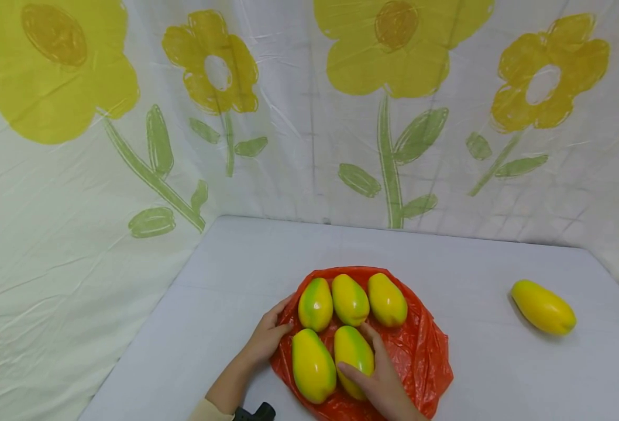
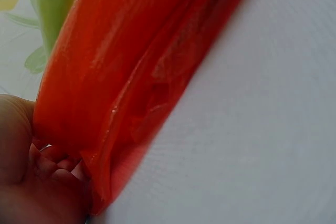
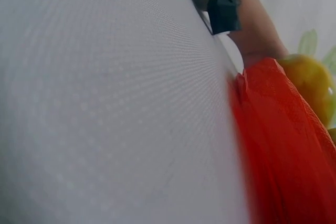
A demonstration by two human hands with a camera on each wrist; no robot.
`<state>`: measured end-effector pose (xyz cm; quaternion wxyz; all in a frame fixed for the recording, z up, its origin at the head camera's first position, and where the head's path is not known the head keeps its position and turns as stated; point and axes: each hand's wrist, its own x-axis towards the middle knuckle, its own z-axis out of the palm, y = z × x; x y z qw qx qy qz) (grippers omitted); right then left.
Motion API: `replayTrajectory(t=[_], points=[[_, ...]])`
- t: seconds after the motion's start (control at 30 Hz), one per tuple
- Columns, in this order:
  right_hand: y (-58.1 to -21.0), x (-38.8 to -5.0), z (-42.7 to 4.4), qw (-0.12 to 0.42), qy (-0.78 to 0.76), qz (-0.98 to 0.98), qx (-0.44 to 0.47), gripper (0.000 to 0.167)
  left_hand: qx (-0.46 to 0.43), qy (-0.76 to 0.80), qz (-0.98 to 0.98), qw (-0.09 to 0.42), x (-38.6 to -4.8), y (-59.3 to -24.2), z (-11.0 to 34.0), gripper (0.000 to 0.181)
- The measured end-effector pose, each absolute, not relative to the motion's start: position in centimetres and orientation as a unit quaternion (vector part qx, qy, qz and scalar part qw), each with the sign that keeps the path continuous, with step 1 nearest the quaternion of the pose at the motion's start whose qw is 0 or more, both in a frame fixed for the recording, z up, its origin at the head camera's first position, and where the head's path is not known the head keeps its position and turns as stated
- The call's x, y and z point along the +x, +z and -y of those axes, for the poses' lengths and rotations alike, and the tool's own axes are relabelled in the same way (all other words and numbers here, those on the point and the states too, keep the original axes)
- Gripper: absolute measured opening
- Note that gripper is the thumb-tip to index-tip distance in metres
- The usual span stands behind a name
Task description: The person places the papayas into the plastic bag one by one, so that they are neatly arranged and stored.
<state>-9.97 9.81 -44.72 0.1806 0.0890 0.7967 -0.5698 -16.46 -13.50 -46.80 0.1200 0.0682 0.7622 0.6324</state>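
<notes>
A red plastic bag (image 1: pixel 415 356) is spread on the table in a rounded shape, with several shiny yellow-green papayas on it. Three stand in the back row, including the middle papaya (image 1: pixel 350 299); two are in front, the left one (image 1: pixel 313 366) beside the right one (image 1: pixel 353 359). My right hand (image 1: pixel 380 380) holds that front right papaya between thumb and fingers; the right wrist view does not show this hand. At the bag's left edge, my left hand (image 1: pixel 267 336) grips the red plastic, thumb on the upper side. The left wrist view shows its curled fingers (image 2: pixel 58 163) beneath the bag.
One more papaya (image 1: pixel 543 307) lies on its side on the white table (image 1: pixel 473 269), well to the right of the bag. A curtain (image 1: pixel 299 146) with yellow flowers hangs behind and to the left. A black device (image 1: pixel 257 412) is at my left wrist.
</notes>
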Motion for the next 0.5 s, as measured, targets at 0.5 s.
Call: replayTrajectory(t=[0.5], points=[[-43.5, -9.9, -11.0, 0.085, -0.604, -0.79, 0.066, 0.071, 0.071, 0.632, -0.762, 0.124, -16.4, -46.8, 13.6, 0.054]])
